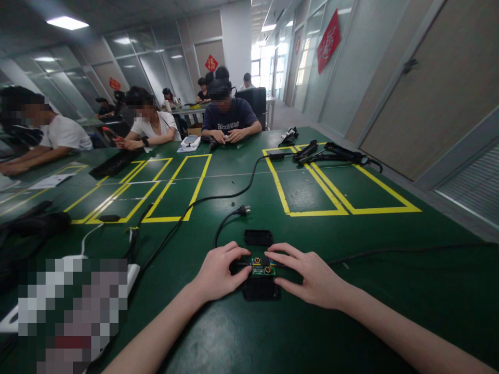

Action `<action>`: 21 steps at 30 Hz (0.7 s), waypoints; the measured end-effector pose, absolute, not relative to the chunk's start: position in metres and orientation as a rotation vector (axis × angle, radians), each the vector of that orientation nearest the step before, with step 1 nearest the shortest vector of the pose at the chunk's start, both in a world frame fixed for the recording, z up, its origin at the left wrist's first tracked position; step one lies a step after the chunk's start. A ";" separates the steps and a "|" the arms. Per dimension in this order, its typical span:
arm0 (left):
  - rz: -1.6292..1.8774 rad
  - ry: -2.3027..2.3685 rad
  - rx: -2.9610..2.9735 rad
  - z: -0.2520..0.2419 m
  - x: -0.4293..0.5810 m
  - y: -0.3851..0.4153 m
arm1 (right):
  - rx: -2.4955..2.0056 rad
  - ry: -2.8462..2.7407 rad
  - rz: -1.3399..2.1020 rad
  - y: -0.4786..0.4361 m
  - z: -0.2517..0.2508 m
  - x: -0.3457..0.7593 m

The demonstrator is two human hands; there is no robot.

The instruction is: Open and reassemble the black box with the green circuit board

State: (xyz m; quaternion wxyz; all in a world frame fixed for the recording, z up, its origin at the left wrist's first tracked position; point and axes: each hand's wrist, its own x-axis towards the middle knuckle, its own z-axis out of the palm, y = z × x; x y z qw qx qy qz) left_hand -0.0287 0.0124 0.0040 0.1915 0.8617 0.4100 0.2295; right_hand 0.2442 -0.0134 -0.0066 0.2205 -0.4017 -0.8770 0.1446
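Note:
A small green circuit board with two copper-wound coils lies in front of me, between my hands. My left hand has its thumb and fingers curved around the board's left end, where a black cable meets it. On the right end, my right hand grips with fingertips above and thumb below. Directly under the board, nearer to me, is an open black plastic case half. Another black case half lies just beyond the board. A black cable ends in a plug farther off.
On the green table, yellow tape outlines mark rectangles. Black cables cross the surface. A black folded device lies at the far right. A white power strip is at left. Several people sit across the table, one in a dark T-shirt.

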 end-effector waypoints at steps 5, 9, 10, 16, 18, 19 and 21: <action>0.648 1.181 2.397 0.001 -0.030 0.013 | -1.149 -2.397 0.431 -0.013 -0.009 0.244; 0.578 1.273 2.407 -0.001 -0.029 0.015 | -1.271 -2.406 0.458 -0.015 -0.004 0.239; 0.552 1.292 2.421 -0.001 -0.027 0.015 | -1.298 -2.426 0.458 -0.016 -0.002 0.238; 0.455 1.320 2.476 0.004 -0.020 0.016 | -1.339 -2.461 0.461 -0.016 -0.001 0.236; 0.478 1.306 2.452 0.005 -0.020 0.015 | -1.306 -2.437 0.465 -0.015 -0.004 0.237; 0.501 1.289 2.439 0.006 -0.021 0.014 | -1.282 -2.421 0.474 -0.014 -0.005 0.238; 0.564 1.239 2.420 0.005 -0.022 0.013 | -1.221 -2.383 0.501 -0.014 -0.008 0.239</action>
